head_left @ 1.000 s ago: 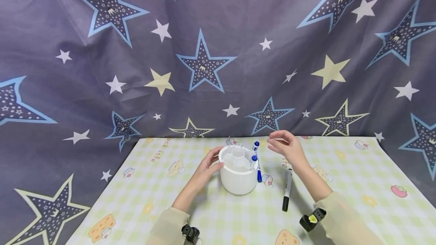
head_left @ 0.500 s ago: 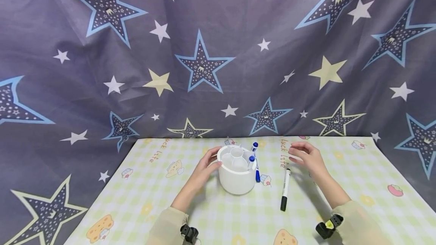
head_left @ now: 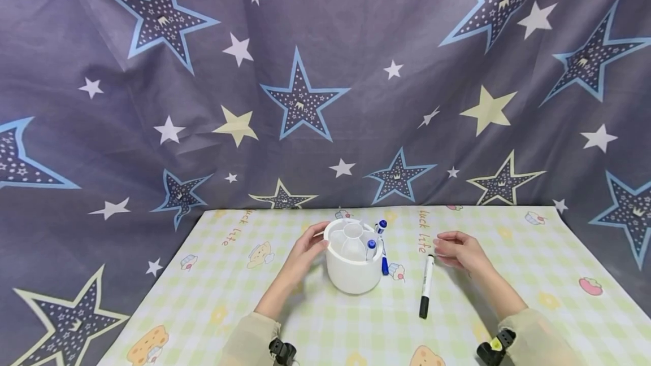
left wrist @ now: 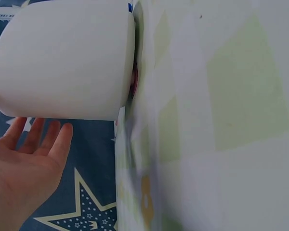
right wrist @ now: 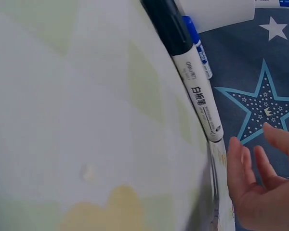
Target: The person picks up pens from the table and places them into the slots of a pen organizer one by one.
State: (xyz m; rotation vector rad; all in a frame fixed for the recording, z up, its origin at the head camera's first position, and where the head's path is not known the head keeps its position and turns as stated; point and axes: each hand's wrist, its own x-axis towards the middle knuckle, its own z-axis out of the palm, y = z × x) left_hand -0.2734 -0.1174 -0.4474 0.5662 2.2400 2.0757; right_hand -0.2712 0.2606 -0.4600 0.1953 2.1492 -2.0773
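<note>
A round white pen holder with inner dividers stands on the table. My left hand holds its left side, thumb near the rim and fingers reaching round behind; in the left wrist view the pen holder covers part of the fingertips. Two blue-capped markers stand at its right inner side. A blue marker lies on the cloth just behind its right side. Farther right lies a white whiteboard marker, its black cap toward me. My right hand, fingers loosely bent, hovers beside that marker's far end, holding nothing.
A pale green checked tablecloth with printed cakes and flowers covers the table. Behind the table's far edge hangs a dark curtain printed with stars. Both wrists carry small black cameras.
My right hand has moved right, away from the pen holder, then down toward the black-capped marker. The blue-capped markers in the holder have shifted slightly. My left hand stays on the holder.
</note>
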